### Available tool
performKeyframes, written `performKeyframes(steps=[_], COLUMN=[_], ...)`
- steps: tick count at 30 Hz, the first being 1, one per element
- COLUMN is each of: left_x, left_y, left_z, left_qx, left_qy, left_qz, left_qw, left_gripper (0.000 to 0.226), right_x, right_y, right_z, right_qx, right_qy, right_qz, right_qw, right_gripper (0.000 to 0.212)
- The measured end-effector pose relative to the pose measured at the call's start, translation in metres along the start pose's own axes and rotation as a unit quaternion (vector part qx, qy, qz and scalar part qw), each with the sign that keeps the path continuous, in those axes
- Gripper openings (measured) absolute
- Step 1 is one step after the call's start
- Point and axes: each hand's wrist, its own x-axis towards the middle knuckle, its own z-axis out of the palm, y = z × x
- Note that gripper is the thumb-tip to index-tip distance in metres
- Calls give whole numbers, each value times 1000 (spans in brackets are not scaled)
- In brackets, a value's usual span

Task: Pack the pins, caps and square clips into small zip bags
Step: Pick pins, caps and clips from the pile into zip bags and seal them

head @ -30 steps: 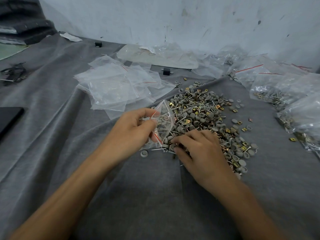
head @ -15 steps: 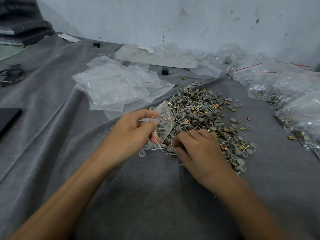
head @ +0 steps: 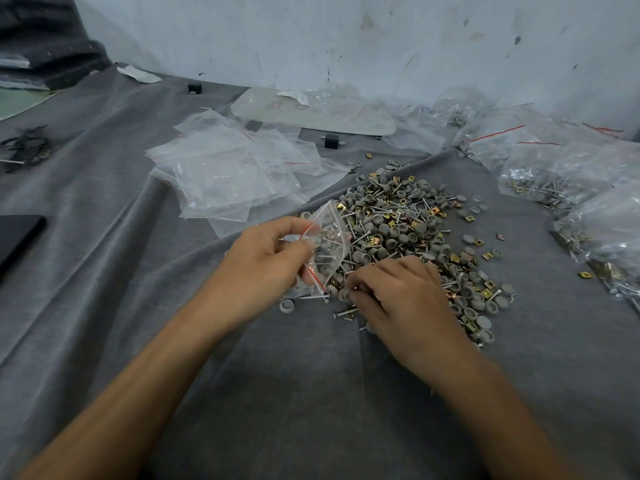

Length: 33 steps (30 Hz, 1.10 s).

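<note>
Head view of a packing surface covered by a grey, finely ribbed cloth (head: 311,393), creased in long folds, against a scuffed whitish wall (head: 346,39).

Left hand (head: 263,261): thumb and forefinger pinch the mouth of a small clear bag (head: 330,244) with a red zip line. The bag is held tilted above the near left edge of the pile (head: 398,216) and contains a few pins and caps.

Right hand (head: 405,299): palm down, with its fingers (head: 363,296) curled and the tips drawn together at the pile's near edge. Whether they grip a part cannot be told.

The pile mixes three parts: thin silvery metal pins (head: 360,233) with small heads, round matt-grey caps (head: 394,232) that are domed or hollow, and square brass-coloured clips (head: 478,241). One hollow cap lies apart just below the bag.

Empty bags (head: 228,171), flat, glossy and overlapping, lie left of the pile. Filled bags (head: 554,174), crumpled and red-lined, lie to the right by the wall.

At the back lies a large clear sheet (head: 311,112) with faint marks that cannot be read. A small black block (head: 330,141) sits just in front of it, and a flat black slab (head: 17,237) lies at the left edge.
</note>
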Motion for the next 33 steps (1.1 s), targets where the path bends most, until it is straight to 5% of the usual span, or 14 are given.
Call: performKeyframes(steps=[13, 19, 26, 31, 33], left_x=[-7, -10, -9, -14, -18], left_y=[4, 9, 11, 16, 19], left_z=[12, 13, 10, 13, 14], left_qx=[33, 58, 62, 58, 70], left_qy=[-57, -90, -40, -92, -136], left_qz=[41, 53, 59, 74, 96], left_qw=[997, 993, 995, 991, 984], left_gripper=[21, 27, 18, 21, 27], right_x=[1, 0, 2, 2, 1], right_y=[7, 0, 9, 11, 11], right_z=[-9, -2, -7, -4, 0], right_qx=[168, 146, 156, 62, 26], right_qy=[190, 159, 162, 104, 84], right_qz=[25, -11, 16, -1, -31], right_qw=[967, 976, 974, 993, 996], right_gripper=[11, 14, 22, 67, 63])
